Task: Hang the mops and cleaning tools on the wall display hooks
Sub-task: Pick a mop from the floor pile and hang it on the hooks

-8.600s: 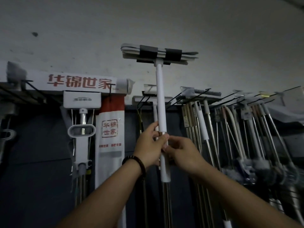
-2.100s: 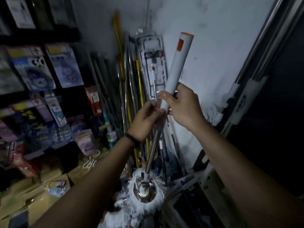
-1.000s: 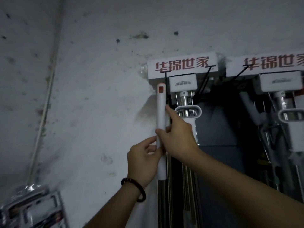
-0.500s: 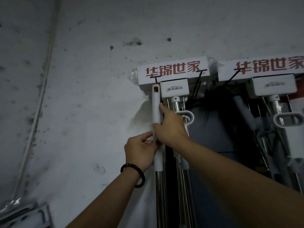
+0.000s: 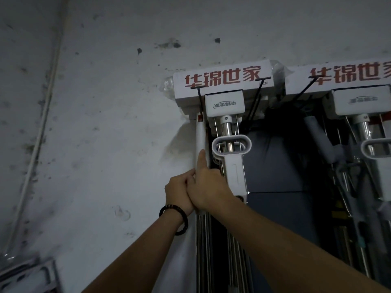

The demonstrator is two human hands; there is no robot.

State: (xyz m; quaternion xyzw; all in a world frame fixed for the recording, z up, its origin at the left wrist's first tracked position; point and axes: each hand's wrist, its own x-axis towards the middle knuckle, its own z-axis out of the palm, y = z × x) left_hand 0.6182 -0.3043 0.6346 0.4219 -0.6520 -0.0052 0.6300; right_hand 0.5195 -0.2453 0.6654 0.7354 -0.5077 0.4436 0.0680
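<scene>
Two hands are seen at the centre of the frame, both closed round a white plastic mop handle [image 5: 200, 137] with an orange-red patch at its tip, held upright against the stained grey wall [image 5: 105, 123]. The left hand [image 5: 178, 192], marked by a dark beaded bracelet [image 5: 175, 216], is curled round the handle. The right hand [image 5: 208, 187] is wrapped round it too, touching the left, with the forefinger laid straight up the shaft. The tip is placed at a black wire hook [image 5: 198, 96] beneath a white sign box with red characters [image 5: 222, 81]; whether it is caught there cannot be told. A white squeeze mop with an oval grip [image 5: 231, 144] is hung just to the right.
</scene>
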